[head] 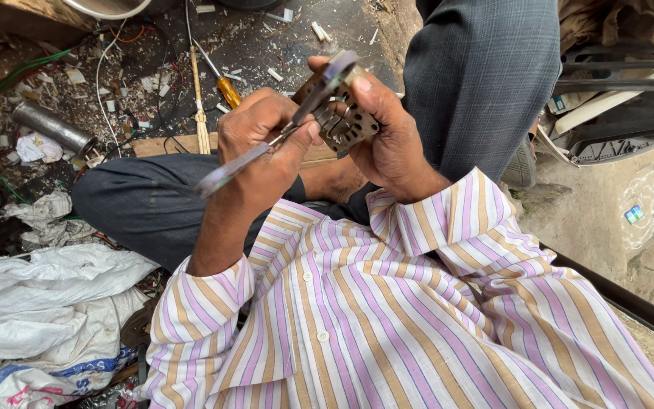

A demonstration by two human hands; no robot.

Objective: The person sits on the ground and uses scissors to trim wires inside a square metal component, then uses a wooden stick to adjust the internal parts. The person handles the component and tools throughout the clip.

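Carefully, I brace the metal plate (pixel 342 113) in my right hand (pixel 391 144); left hand (pixel 263 144) fingers, clenched around the blade (pixel 266 148), should scrape flat against it.

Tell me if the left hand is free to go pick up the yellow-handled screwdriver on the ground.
Probably not as things stand. The left hand is closed around a flat metal blade worked against the metal part that the right hand holds. The screwdriver lies unobstructed just beyond the knuckles.
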